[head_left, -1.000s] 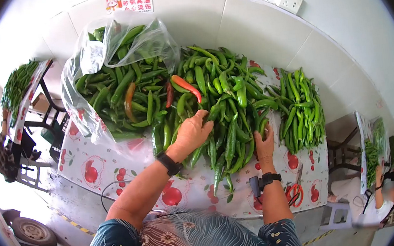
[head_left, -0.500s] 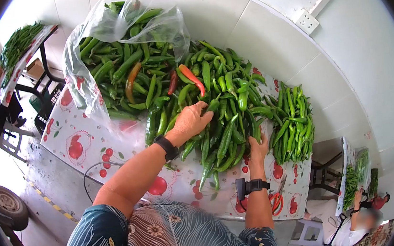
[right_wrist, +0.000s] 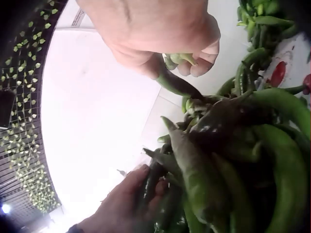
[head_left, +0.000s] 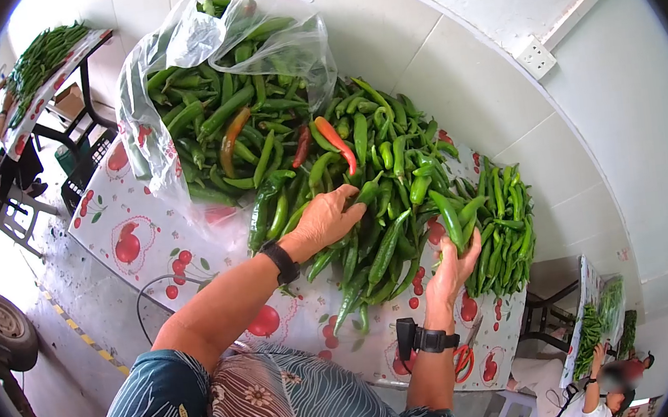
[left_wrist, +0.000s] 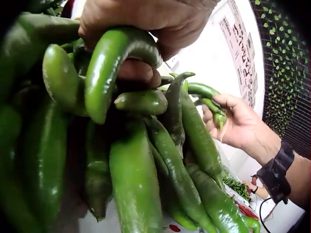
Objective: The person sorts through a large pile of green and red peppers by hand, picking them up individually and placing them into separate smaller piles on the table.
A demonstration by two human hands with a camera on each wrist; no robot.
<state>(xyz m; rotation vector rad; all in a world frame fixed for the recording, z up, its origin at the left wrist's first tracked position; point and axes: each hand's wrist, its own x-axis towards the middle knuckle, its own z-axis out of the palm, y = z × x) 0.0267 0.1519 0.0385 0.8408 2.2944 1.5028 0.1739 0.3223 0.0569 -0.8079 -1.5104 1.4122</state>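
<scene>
In the head view, a large heap of green peppers lies on a fruit-print tablecloth. My left hand is at the heap's near left side, its fingers curled round a green pepper. The left wrist view shows that hand above a curved pepper. My right hand holds a few green peppers between thumb and fingers, right of the heap; the right wrist view shows them partly hidden under this hand. A red pepper lies beyond my left hand.
A clear plastic bag full of peppers stands at the left. A smaller pile of slimmer peppers is at the right, with orange-handled scissors near the table's front edge. Other people sit at side tables with greens. A wall rises behind.
My right hand has lifted from the heap's right edge with green peppers in its grip and turned palm up. My left hand stays at the same part of the heap. The head view has shifted.
</scene>
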